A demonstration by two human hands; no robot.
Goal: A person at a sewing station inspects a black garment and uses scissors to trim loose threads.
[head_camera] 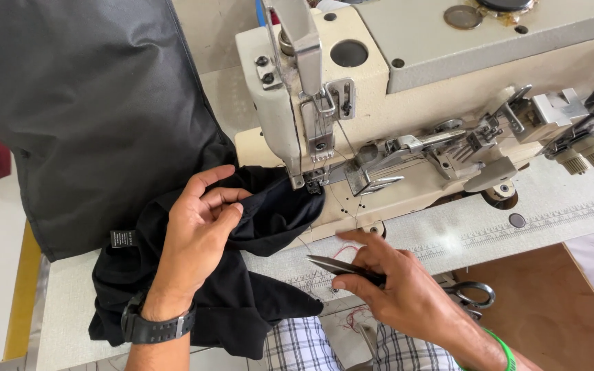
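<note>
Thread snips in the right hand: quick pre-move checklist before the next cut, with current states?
1. Thread snips gripped in the right hand: ok, blades point left toward the fabric.
2. Left hand pinching the black fabric: ok, fingers sit left of the presser foot.
3. Fabric under the presser foot: ok, its edge is tucked there.
4. Thread between the blades: cannot tell, too fine to see.
5. Left fingers apart from the blade tips: ok, a clear gap shows.
6. Scissors on the table edge out of the way: ok, behind the right hand.
</note>
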